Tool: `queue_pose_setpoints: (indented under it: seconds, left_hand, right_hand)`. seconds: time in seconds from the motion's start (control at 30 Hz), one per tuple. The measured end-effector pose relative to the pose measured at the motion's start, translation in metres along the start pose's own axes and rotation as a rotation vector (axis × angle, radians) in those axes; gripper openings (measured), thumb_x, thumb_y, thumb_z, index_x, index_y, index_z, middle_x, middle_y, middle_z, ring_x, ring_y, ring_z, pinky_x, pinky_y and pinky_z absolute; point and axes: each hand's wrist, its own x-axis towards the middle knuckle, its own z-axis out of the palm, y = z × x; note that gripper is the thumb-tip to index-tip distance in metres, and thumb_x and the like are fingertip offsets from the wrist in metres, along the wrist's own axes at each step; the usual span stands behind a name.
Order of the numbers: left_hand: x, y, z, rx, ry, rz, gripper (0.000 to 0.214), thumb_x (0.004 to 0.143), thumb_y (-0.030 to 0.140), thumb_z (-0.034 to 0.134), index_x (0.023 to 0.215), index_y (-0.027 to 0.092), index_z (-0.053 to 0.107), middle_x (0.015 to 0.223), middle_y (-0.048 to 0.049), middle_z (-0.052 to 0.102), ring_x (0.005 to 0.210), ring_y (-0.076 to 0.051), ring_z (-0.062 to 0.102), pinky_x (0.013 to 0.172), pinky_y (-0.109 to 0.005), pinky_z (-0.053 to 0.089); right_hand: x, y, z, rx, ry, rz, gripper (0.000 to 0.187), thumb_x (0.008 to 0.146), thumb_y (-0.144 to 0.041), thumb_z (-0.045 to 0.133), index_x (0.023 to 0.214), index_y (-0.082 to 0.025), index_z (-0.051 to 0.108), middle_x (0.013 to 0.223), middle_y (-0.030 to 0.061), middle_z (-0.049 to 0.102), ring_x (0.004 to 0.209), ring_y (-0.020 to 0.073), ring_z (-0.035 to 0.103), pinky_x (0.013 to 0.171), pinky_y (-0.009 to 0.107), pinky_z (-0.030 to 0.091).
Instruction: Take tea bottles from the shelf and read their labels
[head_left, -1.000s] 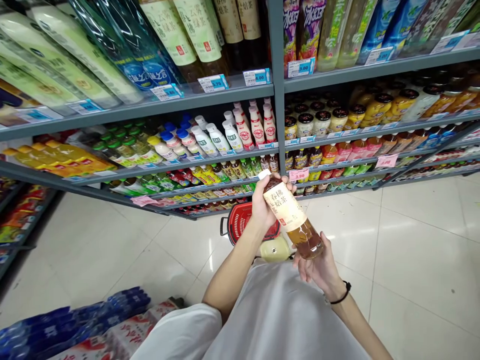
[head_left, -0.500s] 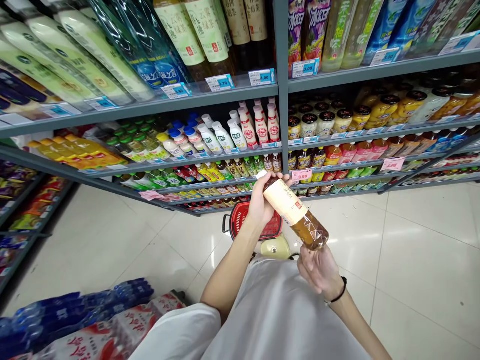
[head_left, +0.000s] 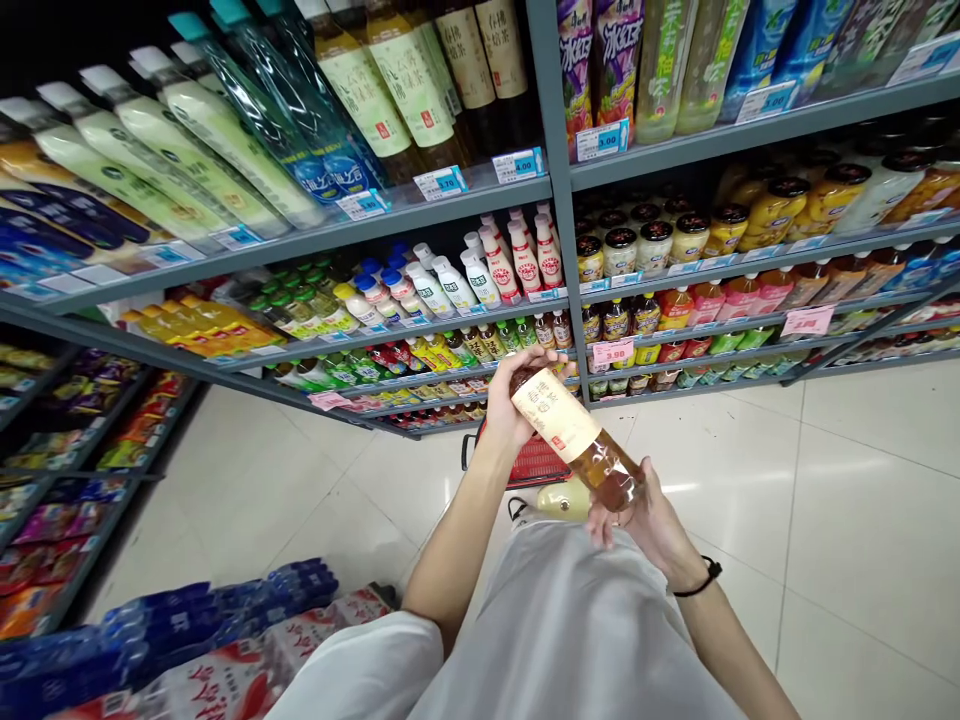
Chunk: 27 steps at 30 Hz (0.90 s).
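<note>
Snack rack (head_left: 75, 470): far left of the tea bottle, rows of bright packets.
Water packs (head_left: 217, 610): on the floor, low and left of the tea bottle, bottles bundled in blue-tinted wrap.
Shelf unit (head_left: 300, 245): behind the tea bottle, rows of bottled drinks.
Left hand (head_left: 510, 410): closed firmly around the capped neck end of the tea bottle.
Tea bottle (head_left: 577, 425): tilted between both hands, cream label, amber liquid showing past it.
Red basket (head_left: 536, 462): just below the tea bottle, partly hidden.
Right hand (head_left: 645, 525): narrow cupped hold at the tea bottle's base, thumb against it.
Jars (head_left: 690, 240): on the shelf unit, upper right of the tea bottle, with yellow contents and dark lids.
</note>
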Motion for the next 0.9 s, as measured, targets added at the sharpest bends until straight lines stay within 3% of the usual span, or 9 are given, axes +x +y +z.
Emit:
queue_pose_setpoints:
  seconds: [0.13, 0.3, 0.4, 0.53, 0.73, 0.9]
  left_hand:
    - [0.003, 0.011, -0.008, 0.001, -0.023, 0.035, 0.017, 0.084, 0.032, 0.071, 0.080, 0.016, 0.073, 0.089, -0.0043, 0.072, 0.094, -0.018, 0.071, 0.102, -0.036, 0.058]
    - [0.004, 0.027, -0.023, 0.048, -0.042, 0.042, 0.020, 0.085, 0.035, 0.071, 0.078, 0.016, 0.073, 0.089, -0.0053, 0.071, 0.093, -0.018, 0.070, 0.099, -0.035, 0.058]
    - [0.004, 0.037, -0.035, 0.059, -0.061, 0.037, 0.021, 0.089, 0.034, 0.068, 0.080, 0.015, 0.074, 0.091, -0.0063, 0.070, 0.094, -0.019, 0.068, 0.098, -0.034, 0.058]
    - [0.008, 0.053, -0.053, 0.098, -0.086, 0.007, 0.023, 0.089, 0.036, 0.068, 0.082, 0.015, 0.075, 0.090, -0.0067, 0.069, 0.093, -0.019, 0.067, 0.097, -0.035, 0.058]
    - [0.016, 0.089, -0.084, 0.187, -0.142, -0.025, 0.020, 0.088, 0.032, 0.067, 0.085, 0.014, 0.074, 0.092, -0.0071, 0.070, 0.096, -0.021, 0.068, 0.095, -0.034, 0.056]
    - [0.020, 0.129, -0.125, 0.408, -0.168, -0.163, 0.023, 0.087, 0.038, 0.073, 0.094, 0.016, 0.075, 0.100, -0.0084, 0.074, 0.100, -0.025, 0.070, 0.086, -0.031, 0.054]
  right_hand:
    - [0.008, 0.002, 0.007, -0.205, 0.116, -0.175, 0.073, 0.097, -0.079, 0.051, 0.100, -0.013, 0.080, 0.092, 0.0153, 0.081, 0.075, 0.0244, 0.077, 0.069, 0.032, 0.060]
    - [0.024, 0.010, 0.012, -0.321, 0.309, -0.351, 0.054, 0.088, -0.063, 0.079, 0.120, -0.019, 0.078, 0.114, 0.0117, 0.080, 0.103, 0.0274, 0.076, 0.093, 0.037, 0.062]
    - [0.033, 0.017, 0.016, -0.338, 0.361, -0.405, 0.051, 0.084, -0.049, 0.087, 0.124, -0.020, 0.075, 0.124, 0.0112, 0.078, 0.113, 0.0271, 0.074, 0.099, 0.038, 0.062]
    - [0.045, 0.033, 0.025, -0.465, 0.438, -0.510, 0.061, 0.083, -0.036, 0.089, 0.138, -0.020, 0.067, 0.140, 0.0123, 0.070, 0.122, 0.0261, 0.072, 0.108, 0.038, 0.060]
    - [0.080, 0.053, 0.045, -0.895, 0.574, -0.647, 0.073, 0.090, -0.034, 0.082, 0.155, -0.024, 0.051, 0.147, 0.0115, 0.064, 0.128, 0.0263, 0.068, 0.110, 0.040, 0.059]
    - [0.118, 0.067, 0.054, -1.162, 0.622, -0.738, 0.068, 0.097, -0.032, 0.073, 0.159, -0.026, 0.044, 0.149, 0.0113, 0.060, 0.133, 0.0265, 0.064, 0.116, 0.044, 0.055]
